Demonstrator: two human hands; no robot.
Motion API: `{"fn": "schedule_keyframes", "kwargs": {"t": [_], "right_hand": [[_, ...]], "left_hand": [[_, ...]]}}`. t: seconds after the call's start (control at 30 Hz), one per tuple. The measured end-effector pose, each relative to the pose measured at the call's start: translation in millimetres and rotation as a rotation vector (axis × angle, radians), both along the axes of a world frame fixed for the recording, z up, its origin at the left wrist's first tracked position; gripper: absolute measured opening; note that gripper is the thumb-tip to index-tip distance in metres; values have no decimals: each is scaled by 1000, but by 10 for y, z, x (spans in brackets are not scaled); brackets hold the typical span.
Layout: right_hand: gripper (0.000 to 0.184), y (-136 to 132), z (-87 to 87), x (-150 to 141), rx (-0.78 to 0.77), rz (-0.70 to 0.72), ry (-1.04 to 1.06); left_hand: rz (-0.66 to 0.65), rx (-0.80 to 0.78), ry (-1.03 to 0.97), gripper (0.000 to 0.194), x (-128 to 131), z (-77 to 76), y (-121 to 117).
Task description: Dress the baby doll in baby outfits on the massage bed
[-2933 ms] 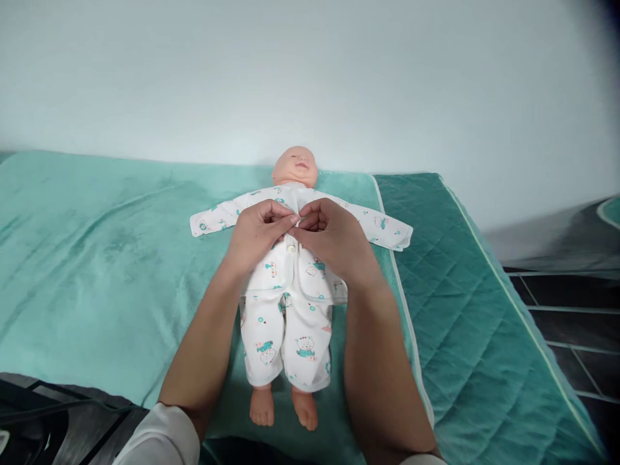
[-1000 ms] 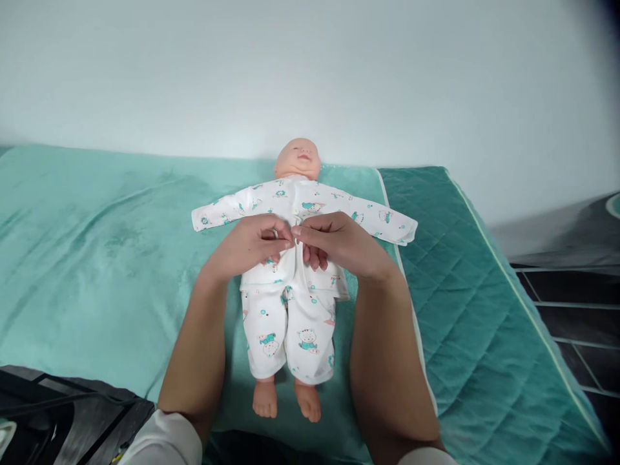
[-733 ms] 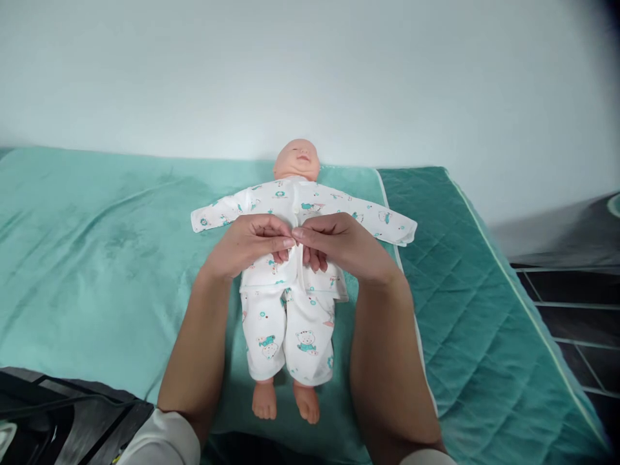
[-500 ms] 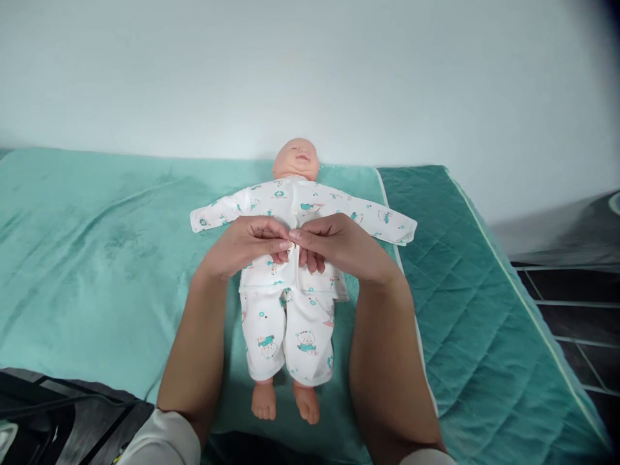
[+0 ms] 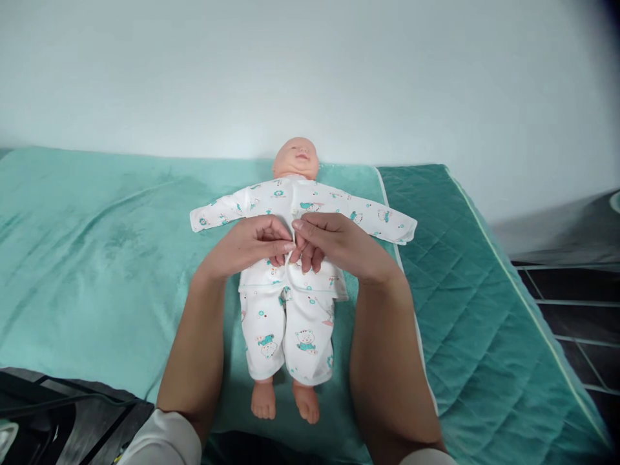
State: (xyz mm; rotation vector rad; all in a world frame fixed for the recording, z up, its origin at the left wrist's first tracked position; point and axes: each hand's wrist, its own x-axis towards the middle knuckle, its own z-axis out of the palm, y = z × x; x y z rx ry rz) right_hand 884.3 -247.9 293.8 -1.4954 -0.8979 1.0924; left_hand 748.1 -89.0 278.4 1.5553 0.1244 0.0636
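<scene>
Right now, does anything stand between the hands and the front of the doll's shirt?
Nothing visible does. The left hand pinches the front of the shirt, and the right hand is close beside; only the hands hide part of it.

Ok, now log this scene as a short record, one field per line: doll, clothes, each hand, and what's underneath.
Doll: lying face up, head toward the wall, feet bare
Top: white, printed, sleeves spread to both sides
Trousers: white, printed
Left hand: pinching the top's front edge
Right hand: fingers at the same front opening; grip unclear
Underneath: light green blanket
Right of blanket: darker quilted cover
</scene>
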Motion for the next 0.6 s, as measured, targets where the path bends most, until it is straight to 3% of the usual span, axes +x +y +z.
{"fn": "schedule_keyframes", "kwargs": {"t": [0.1,0.3,0.6], "right_hand": [[54,0,0,1,-8,-11,17],[56,11,2,-8,-18,-17,25],[54,22,-7,2,-41,-27,20]], "left_hand": [[6,14,14,26,4,1,-23],[51,84,41,4,-19,15,-24],[63,147,49,11,-25,29,1]]}}
